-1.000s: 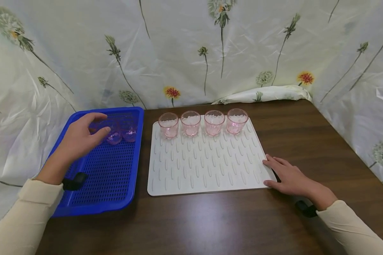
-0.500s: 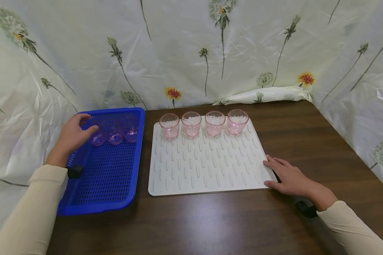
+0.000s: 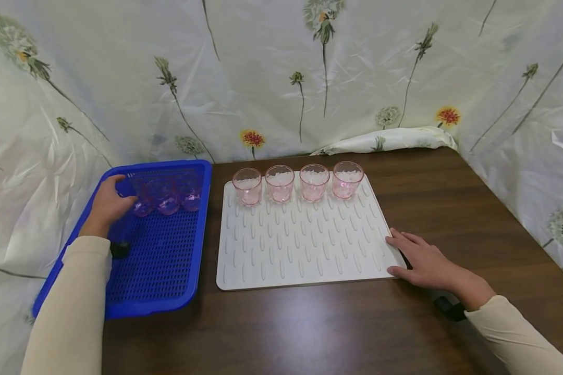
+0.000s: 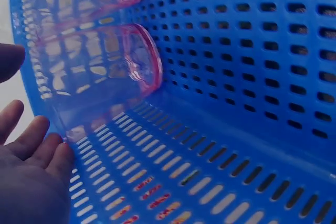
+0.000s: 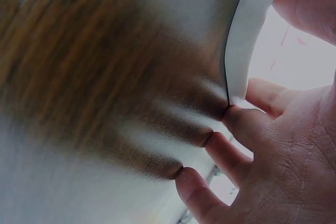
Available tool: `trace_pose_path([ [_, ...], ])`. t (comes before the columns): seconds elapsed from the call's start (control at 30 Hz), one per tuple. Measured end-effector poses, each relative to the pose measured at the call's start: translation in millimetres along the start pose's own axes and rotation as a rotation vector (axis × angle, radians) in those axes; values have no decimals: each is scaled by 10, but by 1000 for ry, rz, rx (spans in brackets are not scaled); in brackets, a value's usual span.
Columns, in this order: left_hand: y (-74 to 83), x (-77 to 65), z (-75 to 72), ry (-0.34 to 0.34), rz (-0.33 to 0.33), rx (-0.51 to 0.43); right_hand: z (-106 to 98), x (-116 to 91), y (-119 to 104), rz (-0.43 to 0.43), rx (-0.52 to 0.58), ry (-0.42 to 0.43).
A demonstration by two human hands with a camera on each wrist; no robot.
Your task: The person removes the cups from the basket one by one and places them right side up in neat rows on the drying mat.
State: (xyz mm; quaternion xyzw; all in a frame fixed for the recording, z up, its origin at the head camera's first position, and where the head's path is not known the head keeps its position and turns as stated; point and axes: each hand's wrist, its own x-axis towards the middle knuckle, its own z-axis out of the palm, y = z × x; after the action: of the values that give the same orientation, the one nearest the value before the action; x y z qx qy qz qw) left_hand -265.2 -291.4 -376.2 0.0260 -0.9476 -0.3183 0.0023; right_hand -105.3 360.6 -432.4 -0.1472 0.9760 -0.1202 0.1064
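At the far left corner of a blue plastic basket [image 3: 157,271], my left hand [image 3: 108,204] reaches down beside the leftmost of three clear pink glasses [image 3: 143,205]. In the left wrist view, the fingers are spread, with the fingertips [image 4: 62,153] right at the rim of the nearest glass [image 4: 100,74]. The thumb stands apart on the other side of the rim. My right hand [image 3: 427,263] rests at the right edge of a white ridged mat [image 3: 305,250]. In the right wrist view, its fingertips touch the dark table and the mat's edge [image 5: 244,45].
Several pink glasses [image 3: 280,183] stand in a row along the mat's far edge. The brown wooden table [image 3: 300,333] extends in front of the mat and to its right. A flowered white cloth [image 3: 272,78] hangs behind and at both sides.
My left hand has moved left and down, from over the glasses in the basket to beside the leftmost one. That glass is more exposed. My right hand has stayed at the mat's edge.
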Motion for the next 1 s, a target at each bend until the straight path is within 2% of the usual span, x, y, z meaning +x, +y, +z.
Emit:
trace_pose_path([
  [0.17, -43, 25, 21, 2, -28, 53, -1, -3, -6, 3, 0, -4],
  [0.4, 12, 25, 41, -25, -82, 181, 11, -3, 3, 5, 0, -1],
  [0.53, 9, 22, 62, -17, -53, 218, 14, 4, 14, 4, -4, -3],
  [0.77, -72, 27, 81, -20, 74, 253, 16, 14, 24, -4, -7, -3],
  [0.83, -82, 30, 80, -26, 73, 259, 16, 17, 22, -4, -7, -4],
  [1.0, -57, 11, 61, -40, 13, 278, 20, 18, 21, 5, -19, -9],
])
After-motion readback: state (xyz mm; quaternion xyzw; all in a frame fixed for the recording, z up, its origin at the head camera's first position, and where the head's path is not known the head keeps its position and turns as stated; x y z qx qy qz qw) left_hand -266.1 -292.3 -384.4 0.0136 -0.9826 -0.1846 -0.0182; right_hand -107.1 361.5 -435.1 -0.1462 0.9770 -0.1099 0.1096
